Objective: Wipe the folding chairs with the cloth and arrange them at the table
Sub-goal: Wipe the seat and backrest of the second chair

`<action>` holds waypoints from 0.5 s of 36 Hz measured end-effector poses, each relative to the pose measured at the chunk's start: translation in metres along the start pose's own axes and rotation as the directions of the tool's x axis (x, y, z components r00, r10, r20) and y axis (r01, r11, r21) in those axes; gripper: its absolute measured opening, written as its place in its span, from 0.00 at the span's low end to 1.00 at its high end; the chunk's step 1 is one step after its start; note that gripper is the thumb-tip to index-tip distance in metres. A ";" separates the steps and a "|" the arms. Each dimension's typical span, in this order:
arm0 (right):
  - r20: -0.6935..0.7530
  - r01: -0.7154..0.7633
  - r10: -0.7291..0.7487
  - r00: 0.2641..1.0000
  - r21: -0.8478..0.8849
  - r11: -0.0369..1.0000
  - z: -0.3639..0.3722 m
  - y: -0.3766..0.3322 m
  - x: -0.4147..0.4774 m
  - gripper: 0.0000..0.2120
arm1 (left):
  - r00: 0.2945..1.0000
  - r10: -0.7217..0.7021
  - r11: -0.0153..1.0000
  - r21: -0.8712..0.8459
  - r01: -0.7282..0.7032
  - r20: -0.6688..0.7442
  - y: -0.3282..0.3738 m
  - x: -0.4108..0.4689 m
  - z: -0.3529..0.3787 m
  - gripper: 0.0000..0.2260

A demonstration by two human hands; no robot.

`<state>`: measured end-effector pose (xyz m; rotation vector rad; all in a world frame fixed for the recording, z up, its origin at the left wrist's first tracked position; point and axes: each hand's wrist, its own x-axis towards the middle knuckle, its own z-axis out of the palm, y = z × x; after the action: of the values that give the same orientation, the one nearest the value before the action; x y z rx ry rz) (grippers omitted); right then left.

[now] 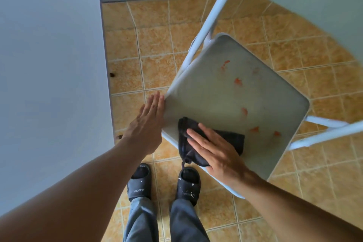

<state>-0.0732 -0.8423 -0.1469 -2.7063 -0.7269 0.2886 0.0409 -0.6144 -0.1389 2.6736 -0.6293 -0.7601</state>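
- The white tabletop (49,65) stands at the left, near the chair but not touching it.
- The left hand (146,124), fingers straight, braces flat against the seat (196,104) at its left edge. That should stop the folding chair (304,6) skating on the tiles (153,31).
- The right hand (218,151) lies open and flat on the dark cloth (233,140), pressing it to the seat's near corner.
- Orange smears (238,81) dot the seat further right. I'd use firm, overlapping strokes toward them.

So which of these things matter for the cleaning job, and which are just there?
In the job: white folding chair with orange stains; black folded cloth under the right hand; left hand at the chair's edge; white rounded table.
Just there: black rubber slippers; tan tiled floor.
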 end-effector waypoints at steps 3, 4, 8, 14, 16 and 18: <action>-0.047 0.042 -0.041 0.998 0.016 0.999 -0.002 0.016 0.002 0.26 | 0.997 0.064 0.997 -0.045 -0.066 -0.035 0.010 0.011 0.002 0.40; -0.047 0.049 -0.048 0.998 0.013 0.999 -0.003 0.023 0.007 0.27 | 0.997 0.079 0.995 -0.059 -0.080 -0.028 0.013 0.015 0.003 0.40; -0.050 0.083 -0.085 0.995 -0.035 0.996 -0.012 0.053 0.025 0.27 | 0.996 0.087 0.992 -0.088 -0.088 -0.010 0.017 0.025 0.010 0.37; -0.102 -0.095 0.087 0.991 -0.073 0.993 -0.035 0.119 0.070 0.34 | 0.995 0.090 0.992 -0.091 -0.092 -0.033 0.016 0.025 0.013 0.34; -0.164 -0.318 0.306 0.938 -0.058 0.946 -0.047 0.146 0.094 0.33 | 0.997 0.082 0.994 -0.076 -0.082 -0.009 0.018 0.025 0.012 0.36; -0.211 -0.545 0.537 0.817 0.022 0.838 -0.058 0.163 0.117 0.30 | 0.997 0.072 0.996 -0.061 -0.072 0.011 0.019 0.026 0.011 0.37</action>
<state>0.1150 -0.9299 -0.1641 -2.8696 0.1205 0.1090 0.0482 -0.6449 -0.1521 2.5781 -0.6907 -0.7651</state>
